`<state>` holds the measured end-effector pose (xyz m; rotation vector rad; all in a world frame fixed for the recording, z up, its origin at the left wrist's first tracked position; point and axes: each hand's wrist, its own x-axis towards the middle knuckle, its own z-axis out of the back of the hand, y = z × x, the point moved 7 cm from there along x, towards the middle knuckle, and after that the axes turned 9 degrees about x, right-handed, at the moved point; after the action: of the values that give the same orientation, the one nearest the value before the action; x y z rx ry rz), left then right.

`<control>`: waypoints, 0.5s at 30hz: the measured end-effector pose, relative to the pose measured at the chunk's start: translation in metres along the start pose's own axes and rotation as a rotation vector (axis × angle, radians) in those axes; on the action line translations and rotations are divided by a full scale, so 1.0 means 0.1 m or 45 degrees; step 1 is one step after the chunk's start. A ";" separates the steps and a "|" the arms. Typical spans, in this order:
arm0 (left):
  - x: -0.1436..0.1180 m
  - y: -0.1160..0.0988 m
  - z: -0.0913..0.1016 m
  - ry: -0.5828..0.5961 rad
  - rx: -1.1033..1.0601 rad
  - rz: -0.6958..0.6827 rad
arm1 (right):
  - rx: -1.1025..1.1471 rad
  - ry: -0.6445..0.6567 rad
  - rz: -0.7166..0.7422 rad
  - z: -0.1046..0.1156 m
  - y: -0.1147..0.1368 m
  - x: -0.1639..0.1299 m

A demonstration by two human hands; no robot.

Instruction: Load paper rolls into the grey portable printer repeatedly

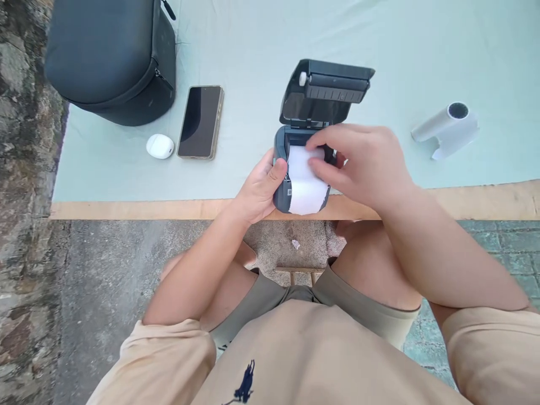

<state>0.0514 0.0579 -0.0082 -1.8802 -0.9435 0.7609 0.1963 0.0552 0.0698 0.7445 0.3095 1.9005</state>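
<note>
A small dark portable receipt printer point(279, 188) is held over the table's front edge, its lid point(314, 107) swung up. My left hand point(264, 185) grips the printer's left side, thumb on the rim. Inside the printer's bay sits a white paper roll point(301, 160), with its loose end point(307, 197) hanging over the front. My right hand point(358, 157) reaches in from the right, thumb and forefinger apart at the roll's upper right; the other fingers are partly hidden behind the hand.
On the pale green tablecloth lie a phone point(200, 122), a white earbud case point(160, 146) and a black zipped case point(105, 62) at left. A second, partly unrolled paper roll point(442, 126) lies at right. The table's wooden edge point(169, 209) runs in front of my legs.
</note>
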 end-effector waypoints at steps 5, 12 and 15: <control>0.01 0.02 0.01 0.018 0.048 -0.009 | -0.160 0.136 0.030 -0.06 -0.07 0.01; 0.01 -0.01 0.02 -0.077 -0.016 -0.065 | 0.354 0.093 0.033 0.13 -0.01 -0.01; 0.02 -0.02 0.03 -0.114 -0.052 -0.077 | 0.795 0.026 -0.047 0.29 -0.10 -0.08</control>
<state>0.0493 0.0618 -0.0084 -1.8572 -1.0746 0.8002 0.2241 0.0489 0.0842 1.1143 0.9481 1.7812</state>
